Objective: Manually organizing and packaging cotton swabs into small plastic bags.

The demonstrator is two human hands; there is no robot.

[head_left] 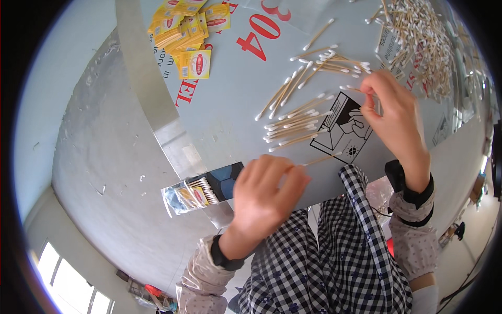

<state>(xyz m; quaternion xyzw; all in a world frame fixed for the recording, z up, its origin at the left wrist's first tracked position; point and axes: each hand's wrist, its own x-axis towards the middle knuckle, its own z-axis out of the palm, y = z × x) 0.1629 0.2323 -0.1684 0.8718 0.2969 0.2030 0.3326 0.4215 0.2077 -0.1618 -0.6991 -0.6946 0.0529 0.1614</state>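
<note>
My left hand (269,193) is a curled, slightly blurred fist above the table's near edge. Its fingertips are hidden, so whatever it may hold does not show. One cotton swab (323,158) reaches out past its thumb side; I cannot tell whether the hand grips it. My right hand (392,112) has thumb and forefinger pinched together, with a cotton swab (351,89) showing at the fingertips. Between the hands lies a loose row of cotton swabs (295,125). Beside my left hand, a clear bag (183,198) holds swabs and a yellow card, next to a dark blue patterned piece (225,178).
A big heap of cotton swabs (423,47) covers the far right of the grey printed table (219,112). More scattered swabs (314,68) lie at the middle back. Yellow printed cards (188,31) are piled far left. A checked apron (334,246) covers my lap.
</note>
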